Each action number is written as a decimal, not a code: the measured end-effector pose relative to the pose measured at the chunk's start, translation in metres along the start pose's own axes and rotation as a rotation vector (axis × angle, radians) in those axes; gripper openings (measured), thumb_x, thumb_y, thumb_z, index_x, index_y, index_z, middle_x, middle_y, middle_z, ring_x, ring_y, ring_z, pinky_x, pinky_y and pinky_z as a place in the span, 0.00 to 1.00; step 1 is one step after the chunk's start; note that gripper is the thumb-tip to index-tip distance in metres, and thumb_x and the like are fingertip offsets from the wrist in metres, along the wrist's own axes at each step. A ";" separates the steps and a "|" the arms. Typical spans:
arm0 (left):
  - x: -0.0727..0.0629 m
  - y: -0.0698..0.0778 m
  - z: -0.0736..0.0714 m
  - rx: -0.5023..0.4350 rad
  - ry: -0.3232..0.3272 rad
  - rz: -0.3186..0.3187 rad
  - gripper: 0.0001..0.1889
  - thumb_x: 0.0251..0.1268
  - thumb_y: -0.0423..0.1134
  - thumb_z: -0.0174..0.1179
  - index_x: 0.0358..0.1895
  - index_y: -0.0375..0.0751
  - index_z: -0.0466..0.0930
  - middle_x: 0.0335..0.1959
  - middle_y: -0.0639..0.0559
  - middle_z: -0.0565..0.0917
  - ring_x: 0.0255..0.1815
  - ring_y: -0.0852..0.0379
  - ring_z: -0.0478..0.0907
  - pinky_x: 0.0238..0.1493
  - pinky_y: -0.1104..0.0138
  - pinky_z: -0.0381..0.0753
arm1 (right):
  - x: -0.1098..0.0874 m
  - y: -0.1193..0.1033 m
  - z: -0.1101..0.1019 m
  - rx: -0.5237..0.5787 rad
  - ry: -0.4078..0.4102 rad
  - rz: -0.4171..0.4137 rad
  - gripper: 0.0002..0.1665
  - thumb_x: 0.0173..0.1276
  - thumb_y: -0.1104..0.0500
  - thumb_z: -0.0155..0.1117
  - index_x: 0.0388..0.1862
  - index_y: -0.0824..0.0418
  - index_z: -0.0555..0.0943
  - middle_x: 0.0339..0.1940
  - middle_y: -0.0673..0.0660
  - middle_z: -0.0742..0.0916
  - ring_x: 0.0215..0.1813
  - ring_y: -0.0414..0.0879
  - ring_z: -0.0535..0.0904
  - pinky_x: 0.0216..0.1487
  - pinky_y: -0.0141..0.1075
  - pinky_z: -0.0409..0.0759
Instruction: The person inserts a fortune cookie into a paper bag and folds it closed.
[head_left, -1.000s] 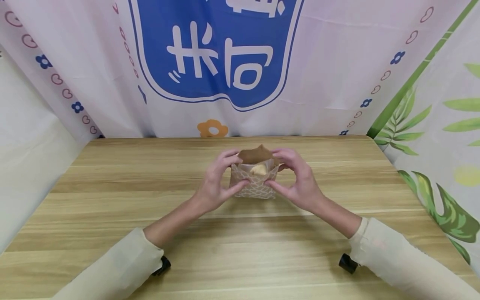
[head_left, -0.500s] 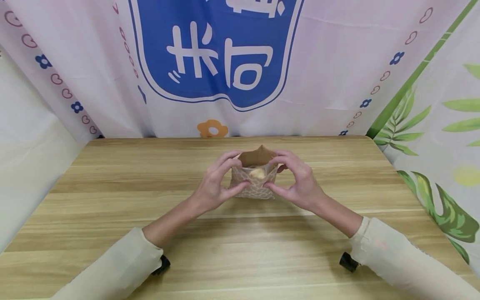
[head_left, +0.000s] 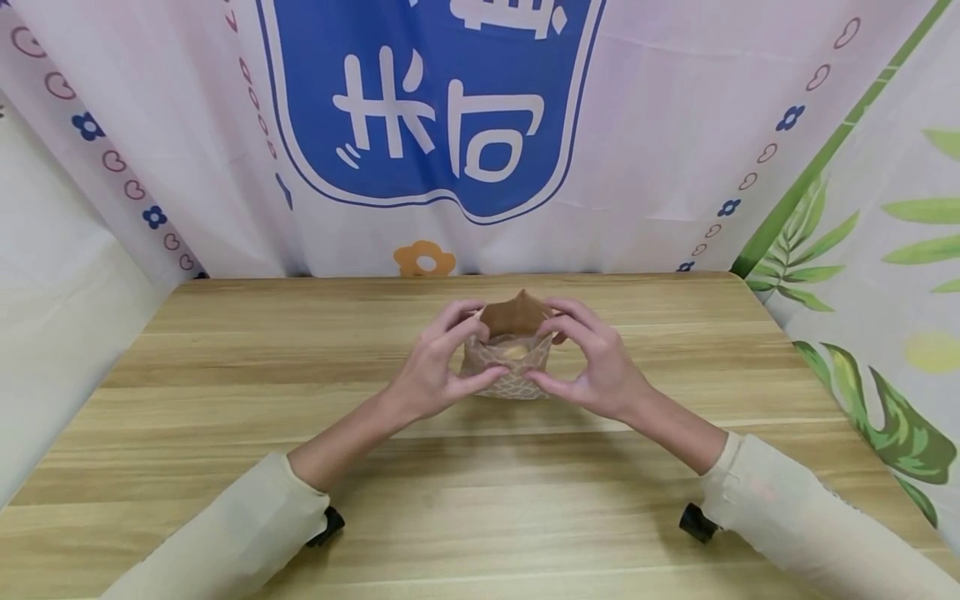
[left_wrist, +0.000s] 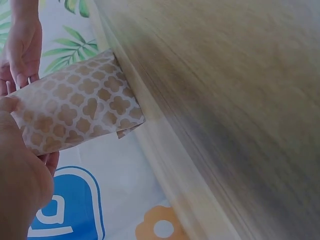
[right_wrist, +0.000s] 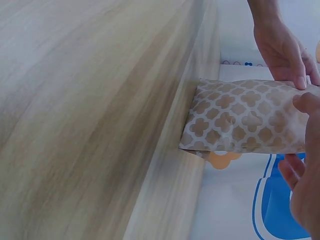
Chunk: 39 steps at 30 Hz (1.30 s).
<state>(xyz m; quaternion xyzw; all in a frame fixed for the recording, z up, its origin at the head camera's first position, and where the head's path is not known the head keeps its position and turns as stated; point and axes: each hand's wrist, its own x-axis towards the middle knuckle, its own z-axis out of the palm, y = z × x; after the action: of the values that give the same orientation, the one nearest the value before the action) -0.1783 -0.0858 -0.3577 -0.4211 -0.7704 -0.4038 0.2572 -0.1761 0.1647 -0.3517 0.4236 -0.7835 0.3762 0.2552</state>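
Note:
A brown paper bag (head_left: pixel 510 385) with a white lattice print stands upright on the wooden table, its mouth spread. Something pale yellow (head_left: pixel 514 352) shows inside it, mostly hidden by the front wall. My left hand (head_left: pixel 431 367) pinches the bag's left side, thumb on the front and fingers over the rim. On the opposite side my right hand (head_left: pixel 600 367) grips the bag the same way, thumb on the front wall. Both wrist views show the printed front, with the bag's bottom (left_wrist: pixel 131 120) at the tabletop.
The wooden table (head_left: pixel 480 517) spreads around the bag on all sides. Behind its far edge hangs a white curtain (head_left: pixel 660 167) with a blue emblem. A leaf-printed cloth (head_left: pixel 892 333) hangs at the right. Black wrist cameras (head_left: pixel 697 523) sit below the sleeves.
The bag's mouth has widened and its front rim has bowed lower. Both hands' fingers have moved a little over the rim, the thumbs slightly inward. The pale yellow thing shows less.

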 end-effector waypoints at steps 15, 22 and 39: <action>0.003 0.002 0.003 -0.252 -0.003 -0.279 0.49 0.49 0.29 0.81 0.77 0.35 0.63 0.59 0.37 0.84 0.56 0.45 0.83 0.57 0.53 0.83 | 0.005 -0.005 0.006 0.354 -0.003 0.341 0.51 0.52 0.77 0.79 0.75 0.71 0.67 0.59 0.69 0.85 0.54 0.55 0.84 0.52 0.32 0.84; 0.008 0.004 0.006 -0.361 0.032 -0.459 0.40 0.54 0.27 0.78 0.72 0.33 0.72 0.60 0.38 0.82 0.53 0.47 0.82 0.53 0.65 0.83 | 0.008 -0.002 0.010 0.400 0.047 0.429 0.41 0.55 0.78 0.77 0.69 0.74 0.74 0.59 0.68 0.85 0.49 0.40 0.84 0.50 0.31 0.83; 0.010 0.000 0.011 -0.542 0.163 -0.587 0.26 0.56 0.21 0.73 0.61 0.28 0.81 0.52 0.35 0.87 0.31 0.63 0.81 0.31 0.73 0.83 | 0.007 0.001 0.014 0.480 0.168 0.565 0.32 0.58 0.77 0.75 0.63 0.72 0.80 0.35 0.66 0.91 0.31 0.41 0.84 0.33 0.28 0.82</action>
<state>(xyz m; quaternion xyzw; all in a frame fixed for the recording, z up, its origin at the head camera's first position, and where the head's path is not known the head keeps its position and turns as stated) -0.1843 -0.0724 -0.3567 -0.2027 -0.7005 -0.6806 0.0708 -0.1816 0.1504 -0.3546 0.2064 -0.7355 0.6378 0.0985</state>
